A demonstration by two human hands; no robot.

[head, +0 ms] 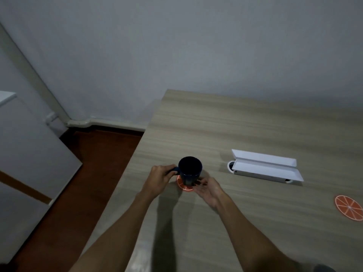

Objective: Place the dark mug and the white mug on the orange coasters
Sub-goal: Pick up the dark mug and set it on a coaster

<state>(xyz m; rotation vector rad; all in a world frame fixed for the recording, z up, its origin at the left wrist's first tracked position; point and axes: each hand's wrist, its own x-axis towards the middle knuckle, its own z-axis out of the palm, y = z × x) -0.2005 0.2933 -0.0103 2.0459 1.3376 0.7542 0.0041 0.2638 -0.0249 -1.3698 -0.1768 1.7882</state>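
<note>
The dark mug (190, 169) stands upright over an orange citrus-slice coaster (183, 185) near the table's left edge. My left hand (160, 178) grips the mug's handle on its left side. My right hand (208, 188) is beside the mug's lower right, fingers spread, fingertips close to its base and the coaster's rim; I cannot tell if they touch. A second orange coaster (348, 207) lies bare at the far right. The white mug is not in view.
A white cable-port cover (265, 167) with its lid flipped open sits in the wooden table (235, 130) to the right of the mug. The table's left edge drops to a dark red floor (88, 173). A white cabinet (29, 154) stands at left.
</note>
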